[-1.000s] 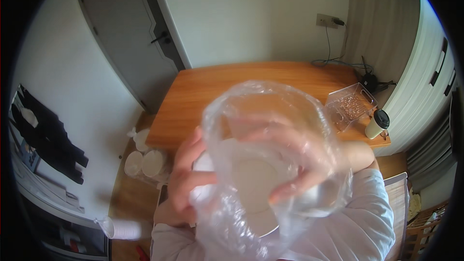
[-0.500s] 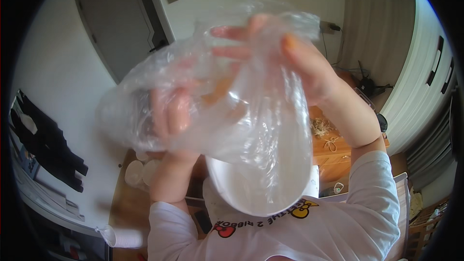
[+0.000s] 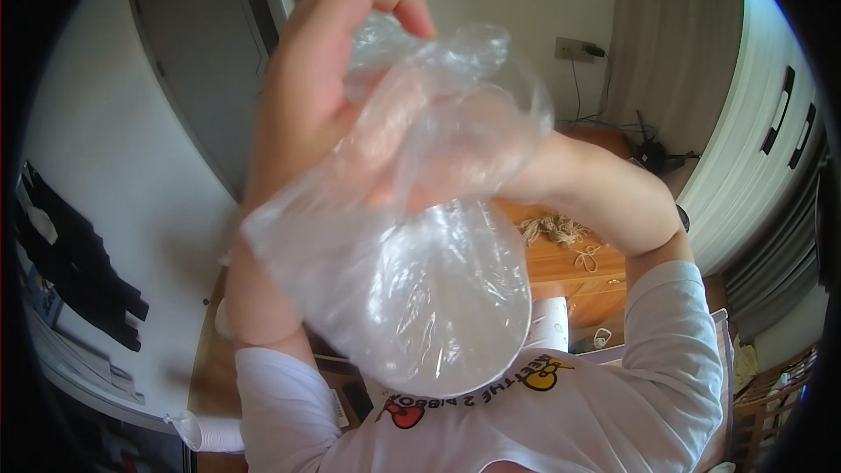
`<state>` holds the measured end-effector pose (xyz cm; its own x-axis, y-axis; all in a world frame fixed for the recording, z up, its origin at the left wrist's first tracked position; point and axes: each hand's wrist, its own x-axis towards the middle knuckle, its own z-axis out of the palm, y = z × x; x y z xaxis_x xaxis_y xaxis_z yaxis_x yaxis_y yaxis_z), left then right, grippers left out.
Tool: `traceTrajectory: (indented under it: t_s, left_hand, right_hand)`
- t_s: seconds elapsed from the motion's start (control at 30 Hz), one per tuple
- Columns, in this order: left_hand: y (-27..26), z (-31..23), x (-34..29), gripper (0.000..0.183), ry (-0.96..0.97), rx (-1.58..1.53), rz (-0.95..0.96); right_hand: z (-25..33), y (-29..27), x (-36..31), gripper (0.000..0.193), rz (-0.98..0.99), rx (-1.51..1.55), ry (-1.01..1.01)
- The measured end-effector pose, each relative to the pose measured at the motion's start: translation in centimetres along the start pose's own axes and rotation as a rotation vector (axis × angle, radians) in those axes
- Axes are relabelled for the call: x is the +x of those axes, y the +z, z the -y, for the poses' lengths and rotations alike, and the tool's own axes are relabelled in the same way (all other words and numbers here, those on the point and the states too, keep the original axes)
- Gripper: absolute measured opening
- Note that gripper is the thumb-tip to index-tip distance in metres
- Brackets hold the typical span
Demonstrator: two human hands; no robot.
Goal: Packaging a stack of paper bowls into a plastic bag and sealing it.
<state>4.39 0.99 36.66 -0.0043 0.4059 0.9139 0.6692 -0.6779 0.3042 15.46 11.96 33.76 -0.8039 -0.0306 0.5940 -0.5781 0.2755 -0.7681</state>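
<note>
A clear, crinkled plastic bag (image 3: 412,263) hangs in front of my chest, with a white round-rimmed piece (image 3: 477,359), bowl-like in shape, in its lower part. My left hand (image 3: 328,35) is raised at the bag's gathered upper end, its fingers curled over the plastic. Seen through the film, my right hand (image 3: 447,140) is closed around the bunched neck of the bag. Folds and glare blur its fingers.
Behind my right forearm stands a wooden table (image 3: 561,267) bearing a heap of tan cord (image 3: 552,229). A plastic-wrapped white stack (image 3: 215,432) lies at the lower left. Dark clothing (image 3: 83,254) hangs on the left wall. A slatted wooden rack (image 3: 775,403) is at lower right.
My left hand has come out from behind the plastic and risen to the bag's top. My right hand has moved left and down, gathering the neck. The bag hangs narrower at the top.
</note>
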Motion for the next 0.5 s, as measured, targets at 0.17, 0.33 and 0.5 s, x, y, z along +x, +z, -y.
traceTrajectory:
  t_s: [0.17,0.33,0.5]
  left_hand:
    - [-1.1,-3.5,2.1,0.02,-0.17,-0.039,0.041]
    - [-7.6,0.8,-1.8,0.073,-0.042,-0.295,-0.005]
    - [-6.7,1.2,-11.1,0.153,-0.379,-0.381,0.446]
  right_hand:
    - [1.4,0.9,0.5,0.036,0.011,-0.217,-0.032]
    - [1.0,0.3,-0.1,0.027,-0.236,-0.053,-0.079]
    - [1.2,-3.1,-2.1,0.028,-0.345,-0.293,0.005]
